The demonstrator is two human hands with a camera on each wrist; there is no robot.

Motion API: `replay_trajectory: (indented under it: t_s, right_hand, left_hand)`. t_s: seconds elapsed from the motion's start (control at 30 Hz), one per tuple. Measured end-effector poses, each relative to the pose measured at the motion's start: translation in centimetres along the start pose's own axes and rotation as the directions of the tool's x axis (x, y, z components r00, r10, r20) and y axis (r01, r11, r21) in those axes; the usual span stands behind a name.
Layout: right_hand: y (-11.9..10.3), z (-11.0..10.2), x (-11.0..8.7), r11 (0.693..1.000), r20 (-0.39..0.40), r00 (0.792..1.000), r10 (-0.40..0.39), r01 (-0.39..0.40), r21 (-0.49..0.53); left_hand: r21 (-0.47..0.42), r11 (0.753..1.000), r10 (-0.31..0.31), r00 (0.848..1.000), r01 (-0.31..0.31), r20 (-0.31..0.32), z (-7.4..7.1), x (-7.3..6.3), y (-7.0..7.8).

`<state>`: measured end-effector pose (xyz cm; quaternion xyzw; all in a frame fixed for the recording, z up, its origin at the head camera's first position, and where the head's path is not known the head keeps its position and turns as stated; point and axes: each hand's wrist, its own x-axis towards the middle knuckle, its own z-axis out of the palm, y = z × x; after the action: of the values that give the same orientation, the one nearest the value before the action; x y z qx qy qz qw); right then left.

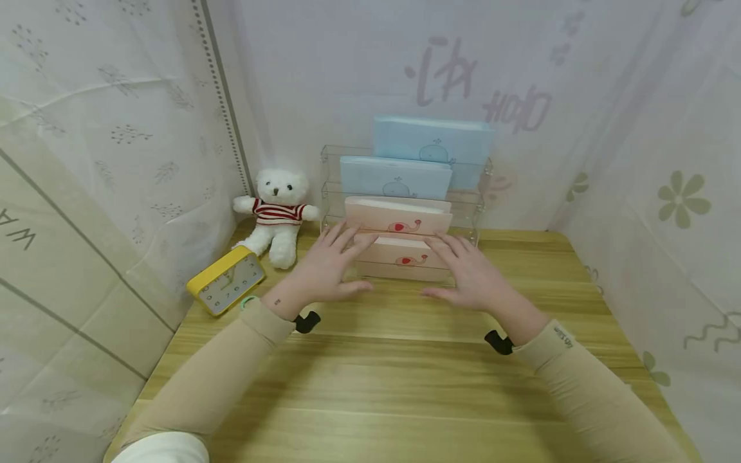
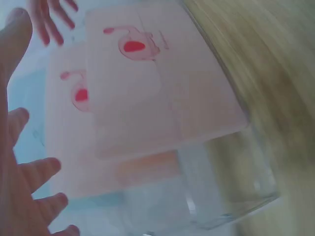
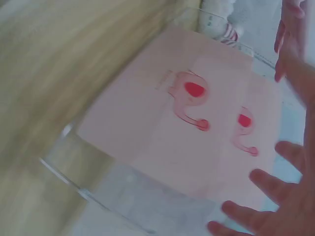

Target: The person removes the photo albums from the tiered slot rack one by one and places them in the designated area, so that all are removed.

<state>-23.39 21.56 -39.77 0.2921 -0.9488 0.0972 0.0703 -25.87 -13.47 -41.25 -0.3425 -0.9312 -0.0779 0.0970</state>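
Both hands, left (image 1: pixel 324 270) and right (image 1: pixel 471 273), are spread at the front pink pouch (image 1: pixel 405 259) in the clear tiered rack (image 1: pixel 476 215); a teddy bear (image 1: pixel 278 215) is seen at ten o'clock.

Both hands, left (image 1: pixel 324 270) and right (image 1: pixel 471 273), reach forward, fingers spread.

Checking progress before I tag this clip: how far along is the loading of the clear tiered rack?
Looks nearly done. The clear rack has two blue packs in its back tiers and two pink packs in front. In hand: the left hand and right hand are open at the front pink pack, fingers straight. Left: at most squaring that pack; no loose packs show on the table.
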Motion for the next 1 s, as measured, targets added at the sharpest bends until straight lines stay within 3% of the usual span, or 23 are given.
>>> replay_trajectory:
  t_s: [0.1, 0.2, 0.33, 0.43, 0.5, 0.6, 0.9, 1.0]
  right_hand:
    - [0.5, 1.0, 0.2, 0.993, -0.083, 0.994, 0.069, -0.06, 0.099]
    - [1.1, 2.0, 0.3, 0.973, -0.156, 0.974, 0.163, -0.132, 0.192]
    - [1.8, 2.9, 0.6, 0.938, -0.219, 0.936, 0.275, -0.211, 0.275]
    - [2.4, 3.4, 0.9, 0.912, -0.243, 0.911, 0.335, -0.249, 0.326]
    - [2.7, 3.8, 1.1, 0.896, -0.247, 0.899, 0.363, -0.264, 0.356]
    - [3.2, 4.4, 1.4, 0.875, -0.252, 0.885, 0.392, -0.274, 0.399]
    - [3.3, 6.0, 2.4, 0.805, -0.234, 0.864, 0.445, -0.272, 0.528]
    - [3.2, 6.7, 2.7, 0.801, -0.234, 0.862, 0.449, -0.272, 0.534]
  left_hand:
    - [-0.071, 0.995, -0.078, 0.995, 0.073, -0.067, 1.3, 0.0, -0.9]
    - [-0.17, 0.975, -0.169, 0.974, 0.142, -0.154, 2.8, -0.1, -1.9]
    - [-0.318, 0.93, -0.282, 0.911, 0.183, -0.3, 4.9, -0.2, -3.1]
    - [-0.408, 0.887, -0.372, 0.857, 0.216, -0.356, 6.4, 0.0, -3.8]
    - [-0.47, 0.85, -0.43, 0.828, 0.238, -0.359, 7.1, 0.1, -4.2]
    - [-0.546, 0.792, -0.501, 0.8, 0.272, -0.329, 7.8, 0.0, -4.6]
    - [-0.768, 0.579, -0.631, 0.747, 0.274, -0.209, 9.4, -0.5, -5.5]
    - [-0.796, 0.539, -0.656, 0.73, 0.275, -0.192, 10.0, -0.7, -5.8]
